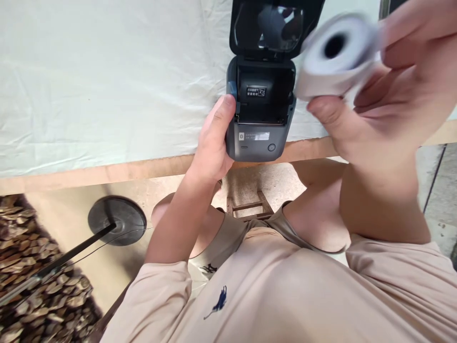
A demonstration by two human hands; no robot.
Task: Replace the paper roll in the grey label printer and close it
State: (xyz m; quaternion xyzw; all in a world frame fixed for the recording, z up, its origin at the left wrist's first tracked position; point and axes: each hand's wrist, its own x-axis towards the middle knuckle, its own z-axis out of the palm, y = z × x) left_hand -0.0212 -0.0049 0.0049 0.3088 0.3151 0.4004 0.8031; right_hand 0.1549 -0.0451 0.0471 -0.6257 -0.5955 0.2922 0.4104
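A dark grey portable label printer [255, 143] is held at the table's front edge, its lid [267, 28] swung up and its paper bay showing bare inside. My left hand [216, 136] wraps around the printer's left side, thumb on the upper rim. To the right of the bay, my right hand [389, 90] grips a white paper roll [321, 76] between thumb and fingers. The roll is tilted, slightly blurred, with its dark core hole facing up. It is raised close to the camera, and I cannot tell its exact distance from the printer.
A pale cloth [107, 85] covers the table, with a wooden edge [107, 169] along the front. Below left, a stand with a round black base [117, 221] and thin cable is on the floor beside stacked firewood [28, 267]. A dark object sits at the top right.
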